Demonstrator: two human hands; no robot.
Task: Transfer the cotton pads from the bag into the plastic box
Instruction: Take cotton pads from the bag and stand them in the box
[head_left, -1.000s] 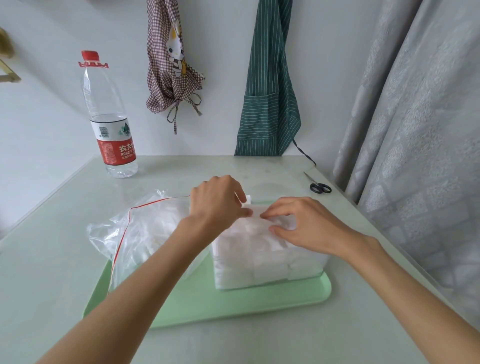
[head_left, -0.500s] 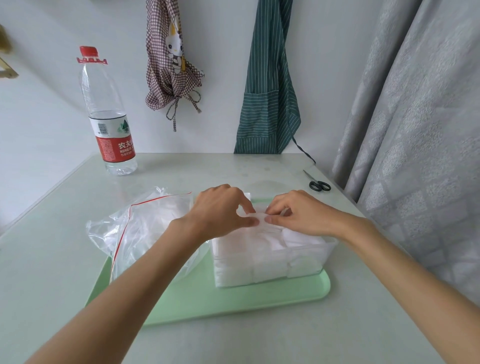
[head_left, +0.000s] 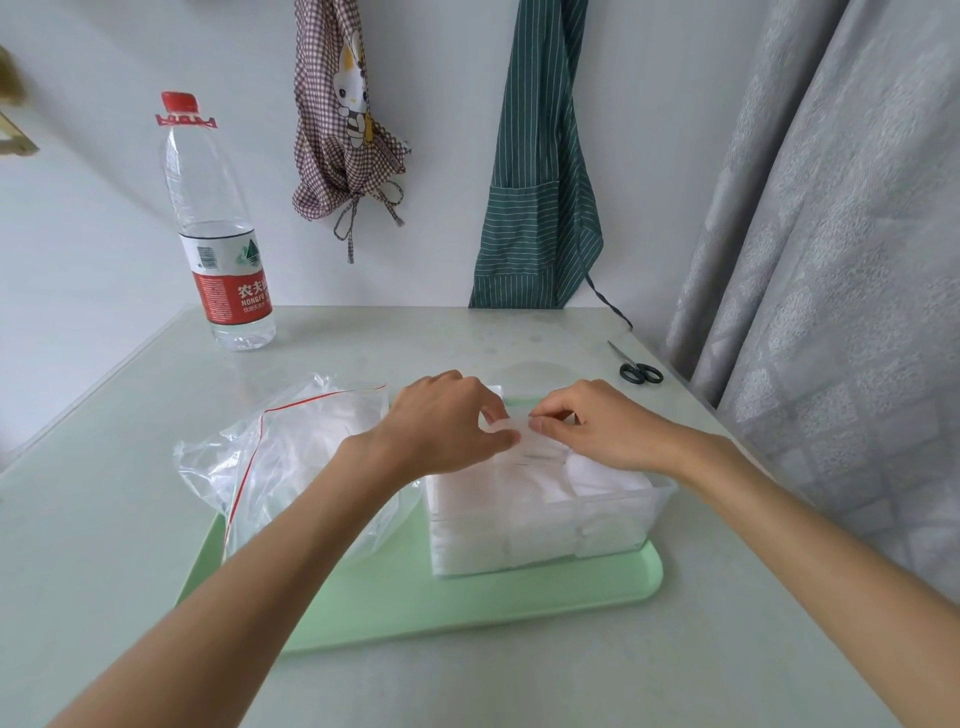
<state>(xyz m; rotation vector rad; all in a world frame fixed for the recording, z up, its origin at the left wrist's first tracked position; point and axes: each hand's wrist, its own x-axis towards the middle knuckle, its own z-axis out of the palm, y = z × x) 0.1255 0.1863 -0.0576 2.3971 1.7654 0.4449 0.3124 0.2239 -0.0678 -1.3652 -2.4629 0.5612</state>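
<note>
Both hands, L (head_left: 441, 421) & R (head_left: 597, 428), pinching one cotton pad (head_left: 511, 431) betw. fingertips, just above full plastic box (head_left: 623, 514)

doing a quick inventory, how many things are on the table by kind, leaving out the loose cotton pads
water bottle: 1
scissors: 1
green tray: 1
clear zip bag: 1
plastic box: 1
total: 5

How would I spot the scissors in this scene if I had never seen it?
Start at the pale table and follow its right edge back toward the grey curtain. There, beyond the green tray, lie the scissors, flat on the tabletop. They are the only small dark thing on it, with black handle loops and thin metal blades.
</note>
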